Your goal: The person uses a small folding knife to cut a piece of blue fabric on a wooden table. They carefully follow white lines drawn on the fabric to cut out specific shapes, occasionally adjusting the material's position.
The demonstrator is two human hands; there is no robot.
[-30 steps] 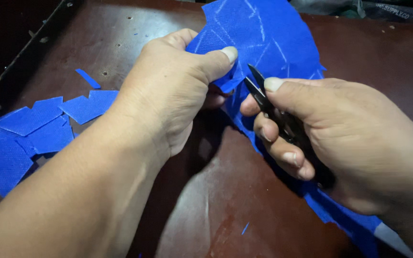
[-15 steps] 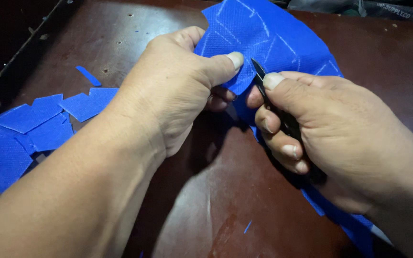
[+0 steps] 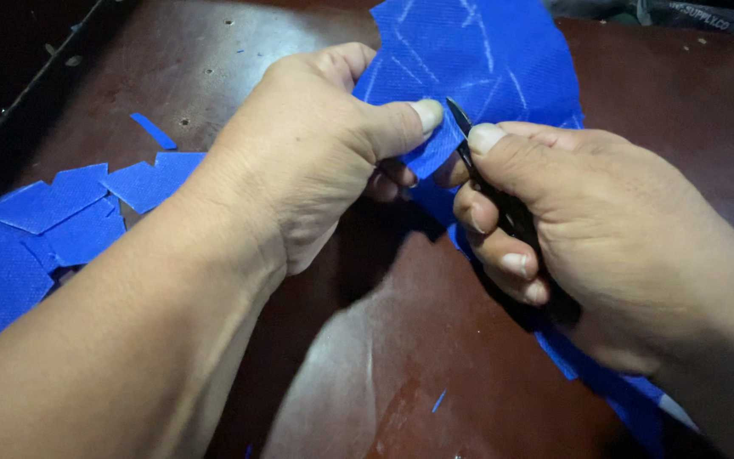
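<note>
Cutting is the step in hand, as seen from the head camera, the only view. The left hand (image 3: 316, 153) is closed on the near edge of a blue fabric sheet (image 3: 486, 59), thumb pressed on top and fingers curled beneath, pinching a small flap taut. The right hand (image 3: 605, 238) is wrapped tightly around a pair of small black snips (image 3: 490, 183), the forefinger lying along the top; the pointed tip shows just beside the left thumbnail, right at the pinched flap. Whether the blades are biting the cloth or only touching it I cannot tell, since the fingers hide the pivot.

The sheet carries pale chalk-like lines and runs from the top of the frame down under the right hand to the lower right corner. It lies on a dark reddish-brown bench (image 3: 401, 365). Well apart to the left sits a loose heap of cut blue pieces (image 3: 53, 229), angular and flat, with one narrow blue sliver (image 3: 153, 131) beyond them.

My judgement: the next move calls for keeping the flap tight and steering the tip clear of the left thumb, which sits very near.
</note>
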